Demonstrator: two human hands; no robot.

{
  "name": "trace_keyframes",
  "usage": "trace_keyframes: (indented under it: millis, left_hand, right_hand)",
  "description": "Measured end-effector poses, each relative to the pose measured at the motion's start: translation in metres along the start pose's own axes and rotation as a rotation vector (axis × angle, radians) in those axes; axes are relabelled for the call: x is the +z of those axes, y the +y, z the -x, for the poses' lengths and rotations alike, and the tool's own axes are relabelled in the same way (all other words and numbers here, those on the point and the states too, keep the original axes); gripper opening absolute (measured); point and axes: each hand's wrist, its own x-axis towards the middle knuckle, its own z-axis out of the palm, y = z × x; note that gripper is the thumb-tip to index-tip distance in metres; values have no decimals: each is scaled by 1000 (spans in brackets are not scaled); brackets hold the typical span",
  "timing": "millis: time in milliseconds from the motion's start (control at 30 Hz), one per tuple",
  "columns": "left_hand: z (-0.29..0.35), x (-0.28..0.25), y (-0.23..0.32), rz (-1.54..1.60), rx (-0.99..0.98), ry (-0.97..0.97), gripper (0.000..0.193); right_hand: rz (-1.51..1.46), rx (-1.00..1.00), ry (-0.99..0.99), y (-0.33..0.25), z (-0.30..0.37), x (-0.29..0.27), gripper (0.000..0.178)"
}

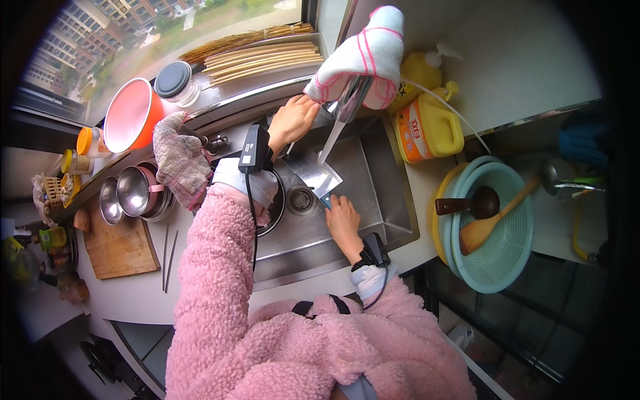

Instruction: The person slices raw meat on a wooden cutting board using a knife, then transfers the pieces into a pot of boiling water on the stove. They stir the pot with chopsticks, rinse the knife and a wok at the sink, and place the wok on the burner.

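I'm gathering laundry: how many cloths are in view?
2: a white cloth draped over the tap, and a greyish-pink cloth beside the orange bowl. Others may be hidden.

This looks like a home kitchen: a steel sink [398,212] with a running tap [355,95] near 12 o'clock, set in a white bench [140,293]. Around 9 lie a wooden chopping board [120,247] and metal bowls [135,191]; at 3, a green colander [510,257] with a wooden spatula [481,235]. Toward 11, a window [157,43] faces multi-storey buildings [110,28].
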Motion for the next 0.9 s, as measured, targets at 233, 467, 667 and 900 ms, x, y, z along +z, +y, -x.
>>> trace_keyframes:
  millis: [233, 467, 667, 900]
  left_hand:
    - [-8, 24, -10, 907, -101, 227, 51]
    - [-25, 45, -12, 1398, -221, 258, 57]
    - [-43, 47, -5, 1649, -75, 289, 50]
    - [15, 49, 24, 1334, -430, 480, 46]
  right_hand:
    - [-1, -22, 10, 4, -7, 29, 23]
    - [-1416, 595, -335, 25, -7, 38, 28]
    - [-2197, 574, -515, 33, 2, 35, 37]
    - [-1774, 596, -527, 54, 34, -16, 36]
